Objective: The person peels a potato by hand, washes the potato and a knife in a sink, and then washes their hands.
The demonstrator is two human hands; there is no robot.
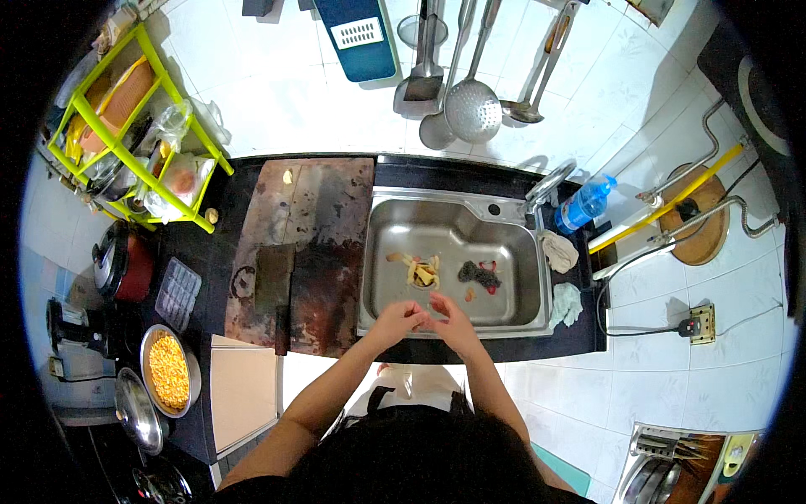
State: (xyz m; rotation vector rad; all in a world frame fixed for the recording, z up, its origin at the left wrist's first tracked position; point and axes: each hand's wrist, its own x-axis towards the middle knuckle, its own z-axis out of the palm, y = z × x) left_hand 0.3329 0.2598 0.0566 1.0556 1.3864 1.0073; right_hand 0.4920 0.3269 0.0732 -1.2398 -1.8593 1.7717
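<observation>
My left hand (399, 322) and my right hand (451, 321) come together over the front rim of a stainless steel sink (403, 230), their fingertips close or touching. Whether something small is between the left fingers cannot be told; the right fingers look loosely spread. In the sink beyond them, pale yellowish scraps (423, 273) lie around the drain. To their right is a dark clump (478, 274) with red bits beside it. Left of the sink, a cleaver (274, 277) rests on a stained wooden cutting board (327, 214), with a small pale piece (288, 176) near the board's back edge.
A faucet (551, 183), a blue bottle (582, 205) and cloths (558, 251) stand or lie right of the sink. At left are a green rack (119, 148), a red pot (135, 261), a plastic tray (179, 294) and a bowl of yellow kernels (169, 372). Utensils (473, 110) hang behind.
</observation>
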